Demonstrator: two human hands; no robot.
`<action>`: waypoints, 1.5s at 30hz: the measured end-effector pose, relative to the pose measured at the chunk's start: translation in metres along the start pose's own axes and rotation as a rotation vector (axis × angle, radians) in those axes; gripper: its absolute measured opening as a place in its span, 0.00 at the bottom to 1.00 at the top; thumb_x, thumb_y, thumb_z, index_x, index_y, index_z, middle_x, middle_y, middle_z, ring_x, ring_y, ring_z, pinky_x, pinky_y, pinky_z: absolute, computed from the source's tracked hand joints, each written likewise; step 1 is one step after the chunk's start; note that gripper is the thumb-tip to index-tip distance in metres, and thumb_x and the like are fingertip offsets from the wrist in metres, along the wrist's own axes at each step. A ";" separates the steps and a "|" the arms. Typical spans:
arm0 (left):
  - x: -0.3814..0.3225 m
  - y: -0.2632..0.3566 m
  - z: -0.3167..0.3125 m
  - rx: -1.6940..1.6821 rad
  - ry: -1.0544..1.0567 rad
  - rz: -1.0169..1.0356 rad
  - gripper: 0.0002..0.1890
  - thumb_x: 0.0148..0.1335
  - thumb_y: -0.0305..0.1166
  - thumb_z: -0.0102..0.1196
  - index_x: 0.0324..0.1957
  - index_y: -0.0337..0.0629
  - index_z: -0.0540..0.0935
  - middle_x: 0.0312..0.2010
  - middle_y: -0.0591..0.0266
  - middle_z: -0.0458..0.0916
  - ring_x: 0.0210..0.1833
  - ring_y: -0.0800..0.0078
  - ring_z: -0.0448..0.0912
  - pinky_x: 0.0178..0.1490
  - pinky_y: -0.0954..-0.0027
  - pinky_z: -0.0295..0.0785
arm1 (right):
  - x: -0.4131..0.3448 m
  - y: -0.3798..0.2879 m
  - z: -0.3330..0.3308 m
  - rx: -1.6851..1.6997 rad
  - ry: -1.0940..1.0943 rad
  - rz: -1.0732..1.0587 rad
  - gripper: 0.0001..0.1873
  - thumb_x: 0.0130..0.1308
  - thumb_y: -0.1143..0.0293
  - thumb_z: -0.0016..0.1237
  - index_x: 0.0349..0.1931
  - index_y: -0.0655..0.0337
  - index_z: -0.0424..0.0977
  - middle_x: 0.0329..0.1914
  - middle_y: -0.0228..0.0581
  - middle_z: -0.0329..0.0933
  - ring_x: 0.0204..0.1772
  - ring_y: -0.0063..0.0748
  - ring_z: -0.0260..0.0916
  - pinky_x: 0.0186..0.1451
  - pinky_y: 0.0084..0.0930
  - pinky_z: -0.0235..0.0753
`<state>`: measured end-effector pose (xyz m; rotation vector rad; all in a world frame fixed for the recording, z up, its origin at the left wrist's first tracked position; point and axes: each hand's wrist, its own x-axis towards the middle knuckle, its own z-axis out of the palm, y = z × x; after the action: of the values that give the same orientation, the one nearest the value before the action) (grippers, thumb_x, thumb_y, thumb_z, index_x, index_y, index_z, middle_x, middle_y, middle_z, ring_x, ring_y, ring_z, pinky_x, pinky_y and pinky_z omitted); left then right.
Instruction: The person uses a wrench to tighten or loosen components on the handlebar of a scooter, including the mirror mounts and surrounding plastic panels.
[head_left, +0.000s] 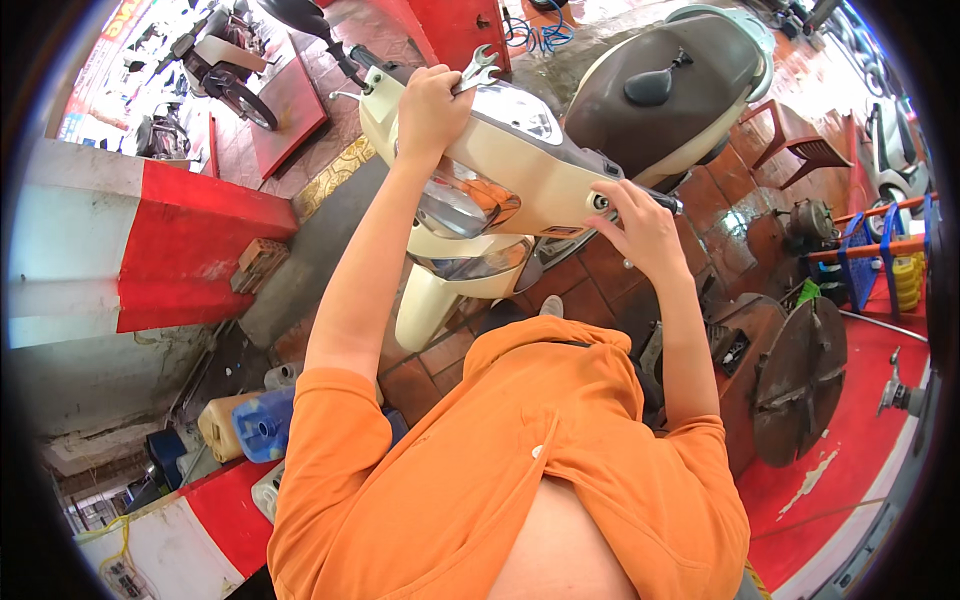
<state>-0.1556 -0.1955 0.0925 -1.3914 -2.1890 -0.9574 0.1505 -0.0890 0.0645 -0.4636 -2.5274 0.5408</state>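
A cream motor scooter (540, 172) stands before me, its front end towards me. My left hand (435, 112) is closed around open-end wrenches (478, 69), whose jaws stick out past the fingers above the instrument cluster (517, 109). With fingers and thumb apart, my right hand (634, 225) is at the round mirror mount (600, 201) near the other handlebar grip (664, 201); whether a small part is between the fingertips cannot be told. One mirror (296, 15) is fitted on the left side. Another mirror (649, 86) lies on the brown seat (630, 124).
Plastic jugs (262, 427) stand at the lower left by a red and white wall (180, 240). To the right are a round dark metal plate (799, 382), a brown plastic chair (802, 146) and a blue rack (862, 255). A blue hose (551, 34) lies behind.
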 end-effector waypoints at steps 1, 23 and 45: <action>0.000 0.000 -0.001 -0.005 0.007 0.004 0.10 0.54 0.33 0.61 0.27 0.34 0.84 0.27 0.55 0.79 0.37 0.53 0.77 0.43 0.57 0.72 | -0.001 0.007 0.002 0.017 -0.005 -0.068 0.11 0.61 0.65 0.58 0.38 0.59 0.74 0.35 0.34 0.77 0.42 0.39 0.79 0.39 0.33 0.79; 0.000 -0.001 0.004 0.011 0.014 0.023 0.10 0.53 0.33 0.62 0.25 0.35 0.83 0.27 0.56 0.78 0.37 0.54 0.77 0.42 0.57 0.73 | -0.009 0.004 0.007 -0.019 0.046 -0.059 0.10 0.62 0.69 0.56 0.43 0.56 0.77 0.35 0.33 0.77 0.41 0.38 0.79 0.40 0.35 0.80; -0.003 0.004 -0.001 -0.013 0.004 -0.034 0.07 0.48 0.30 0.63 0.26 0.37 0.83 0.29 0.56 0.78 0.41 0.54 0.76 0.45 0.56 0.73 | -0.006 0.005 0.009 -0.027 0.091 -0.083 0.07 0.62 0.68 0.57 0.39 0.59 0.77 0.34 0.36 0.76 0.39 0.40 0.78 0.38 0.35 0.77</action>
<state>-0.1508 -0.1968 0.0925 -1.3608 -2.2143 -0.9878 0.1513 -0.0896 0.0527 -0.3821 -2.4572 0.4442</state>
